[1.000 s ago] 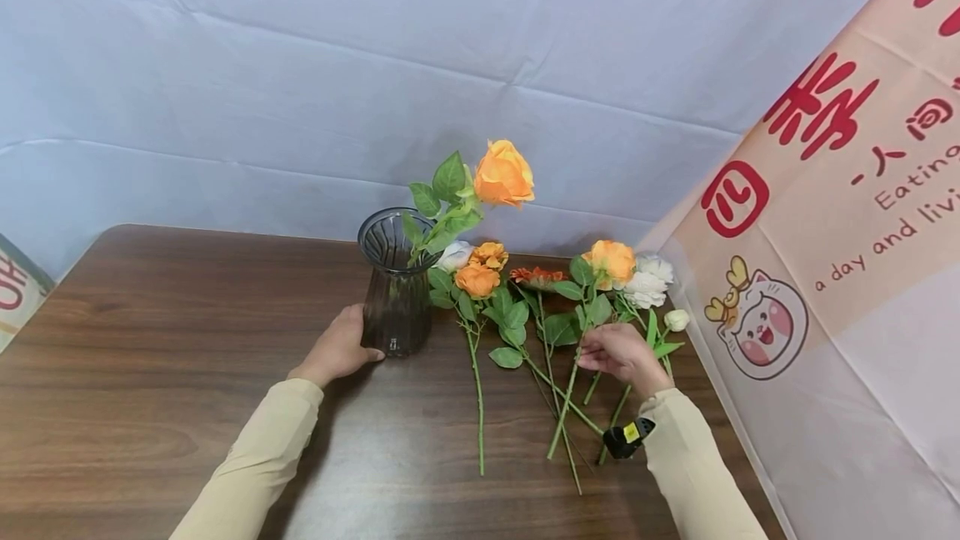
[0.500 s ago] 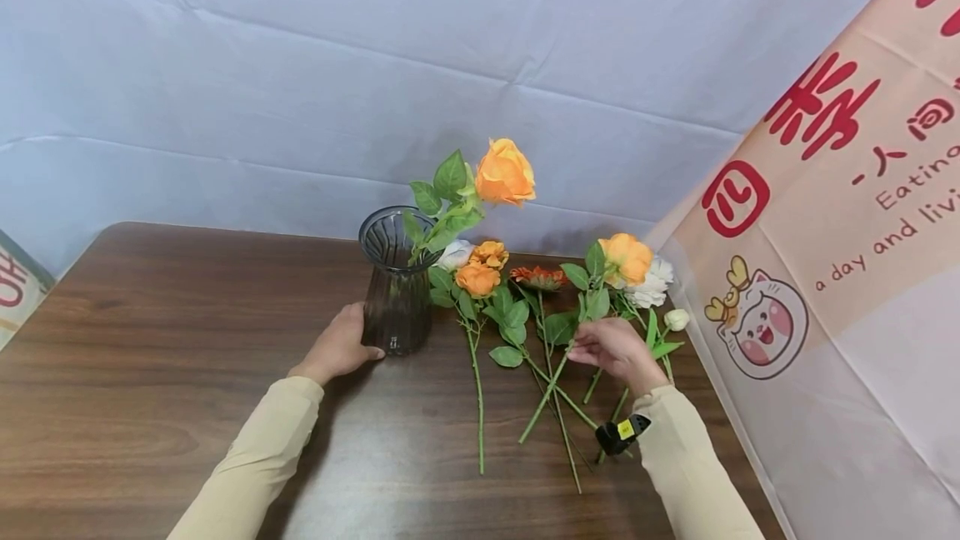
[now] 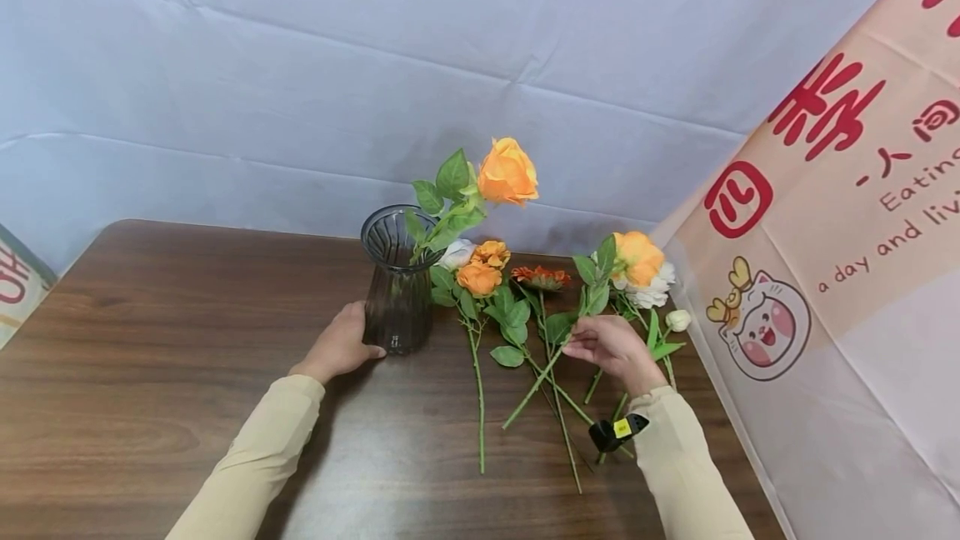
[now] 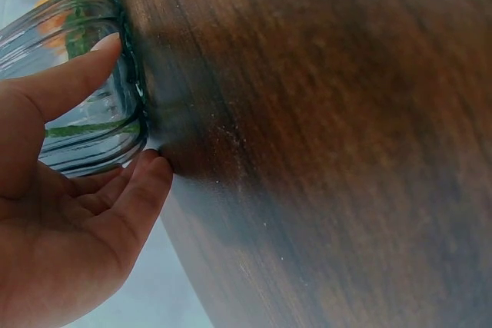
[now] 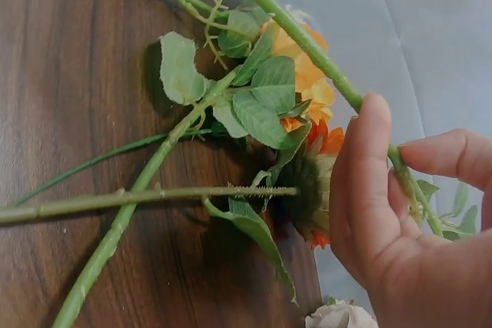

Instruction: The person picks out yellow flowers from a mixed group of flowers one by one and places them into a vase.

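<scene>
A ribbed dark glass vase (image 3: 397, 307) stands upright near the table's back edge, with one orange rose (image 3: 507, 172) leaning out of its mouth to the right. My left hand (image 3: 345, 345) grips the vase low on its left side; in the left wrist view the thumb (image 4: 77, 74) lies along the glass and the fingers curl round the base. A second orange rose (image 3: 637, 258) is held by my right hand (image 3: 611, 350), its green stem (image 5: 307, 44) pinched between thumb and fingers, the cut end slanting down to the left over the other stems.
Between the hands lie an orange flower spray (image 3: 478, 278), a red-orange daisy-like flower (image 3: 540, 277) and crossing stems. White flowers (image 3: 652, 288) and a white bud (image 3: 677, 320) lie at the right. A pale cloth wall (image 3: 300, 107) rises behind the wooden table (image 3: 187, 357); a printed banner (image 3: 817, 273) flanks it.
The right hand has shifted slightly left with its rose, whose stem end has swung left while the bloom has moved right and up. The left hand and vase stay put.
</scene>
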The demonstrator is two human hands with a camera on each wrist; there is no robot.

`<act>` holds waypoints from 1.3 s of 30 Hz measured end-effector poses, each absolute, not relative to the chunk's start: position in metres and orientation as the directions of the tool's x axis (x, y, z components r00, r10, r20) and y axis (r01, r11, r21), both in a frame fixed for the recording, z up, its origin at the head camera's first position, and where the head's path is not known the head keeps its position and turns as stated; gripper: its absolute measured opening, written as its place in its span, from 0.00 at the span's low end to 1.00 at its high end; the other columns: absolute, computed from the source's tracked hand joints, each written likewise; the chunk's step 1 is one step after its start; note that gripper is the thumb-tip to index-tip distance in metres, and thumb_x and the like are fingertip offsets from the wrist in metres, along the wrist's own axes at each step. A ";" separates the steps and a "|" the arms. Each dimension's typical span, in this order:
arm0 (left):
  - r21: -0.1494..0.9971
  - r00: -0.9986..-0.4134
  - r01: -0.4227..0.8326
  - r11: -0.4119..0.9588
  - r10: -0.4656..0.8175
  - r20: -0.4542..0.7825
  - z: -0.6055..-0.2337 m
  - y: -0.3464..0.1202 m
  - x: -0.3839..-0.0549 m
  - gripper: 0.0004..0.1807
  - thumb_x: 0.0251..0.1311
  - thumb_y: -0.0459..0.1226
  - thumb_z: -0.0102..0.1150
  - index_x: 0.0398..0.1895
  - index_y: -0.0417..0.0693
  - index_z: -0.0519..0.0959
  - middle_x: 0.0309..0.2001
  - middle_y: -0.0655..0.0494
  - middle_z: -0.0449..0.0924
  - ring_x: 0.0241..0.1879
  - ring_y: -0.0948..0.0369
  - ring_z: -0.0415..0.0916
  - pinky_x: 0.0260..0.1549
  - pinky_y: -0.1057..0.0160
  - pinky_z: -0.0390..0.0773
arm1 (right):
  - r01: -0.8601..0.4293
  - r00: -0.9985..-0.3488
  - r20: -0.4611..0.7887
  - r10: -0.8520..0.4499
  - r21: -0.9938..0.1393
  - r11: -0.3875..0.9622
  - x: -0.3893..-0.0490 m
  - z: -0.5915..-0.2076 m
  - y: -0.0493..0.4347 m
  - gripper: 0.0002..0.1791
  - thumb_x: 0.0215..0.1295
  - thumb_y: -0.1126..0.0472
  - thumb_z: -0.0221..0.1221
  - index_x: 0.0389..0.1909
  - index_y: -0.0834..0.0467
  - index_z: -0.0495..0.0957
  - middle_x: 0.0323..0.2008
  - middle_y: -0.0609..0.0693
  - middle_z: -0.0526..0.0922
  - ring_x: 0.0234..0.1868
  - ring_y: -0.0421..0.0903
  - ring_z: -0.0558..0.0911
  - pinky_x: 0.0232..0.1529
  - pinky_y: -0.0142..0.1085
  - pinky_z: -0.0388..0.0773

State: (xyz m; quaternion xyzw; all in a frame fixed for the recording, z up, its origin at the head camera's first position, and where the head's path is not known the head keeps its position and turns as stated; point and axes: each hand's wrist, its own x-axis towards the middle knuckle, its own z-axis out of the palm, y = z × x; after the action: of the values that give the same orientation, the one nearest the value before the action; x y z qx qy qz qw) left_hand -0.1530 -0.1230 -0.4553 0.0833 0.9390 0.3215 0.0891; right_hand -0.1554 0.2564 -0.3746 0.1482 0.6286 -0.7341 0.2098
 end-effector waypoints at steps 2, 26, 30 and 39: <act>0.618 -0.970 0.099 0.780 0.215 -0.116 -0.455 -0.123 -0.153 0.42 0.49 0.38 0.66 0.60 0.23 0.54 0.58 0.28 0.59 0.59 0.38 0.57 0.56 0.44 0.61 | 0.493 -0.869 -0.477 -0.130 -0.858 -0.142 -0.155 -0.375 0.256 0.17 0.59 0.76 0.44 0.17 0.63 0.75 0.19 0.53 0.77 0.24 0.46 0.79 0.36 0.38 0.80; 0.625 -0.970 0.099 0.774 0.214 -0.112 -0.455 -0.122 -0.153 0.42 0.49 0.37 0.66 0.61 0.24 0.55 0.59 0.28 0.58 0.59 0.38 0.57 0.57 0.44 0.60 | 0.459 -0.887 -0.414 -0.203 -0.832 -0.310 -0.159 -0.369 0.248 0.19 0.64 0.76 0.40 0.20 0.65 0.76 0.25 0.56 0.75 0.32 0.50 0.78 0.45 0.42 0.77; 0.625 -0.970 0.099 0.774 0.214 -0.112 -0.453 -0.122 -0.152 0.42 0.49 0.37 0.66 0.61 0.23 0.54 0.59 0.28 0.58 0.59 0.38 0.57 0.56 0.44 0.60 | 0.453 -0.890 -0.402 -0.216 -0.833 -0.316 -0.160 -0.366 0.245 0.19 0.64 0.76 0.40 0.20 0.64 0.76 0.26 0.56 0.74 0.32 0.49 0.78 0.46 0.41 0.77; 0.629 -0.970 0.096 0.772 0.215 -0.116 -0.453 -0.122 -0.151 0.42 0.50 0.37 0.66 0.62 0.24 0.54 0.59 0.28 0.58 0.60 0.38 0.56 0.57 0.44 0.60 | 0.416 -0.906 -0.351 -0.236 -0.842 -0.344 -0.162 -0.357 0.239 0.19 0.64 0.76 0.39 0.19 0.65 0.75 0.24 0.55 0.75 0.29 0.47 0.78 0.44 0.41 0.77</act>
State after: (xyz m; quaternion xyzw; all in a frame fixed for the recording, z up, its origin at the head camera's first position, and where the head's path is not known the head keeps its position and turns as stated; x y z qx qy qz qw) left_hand -0.1514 -0.1222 -0.4530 0.0833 0.9368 0.3276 0.0908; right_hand -0.1616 0.2388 -0.3574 0.0837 0.5366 -0.8156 0.1997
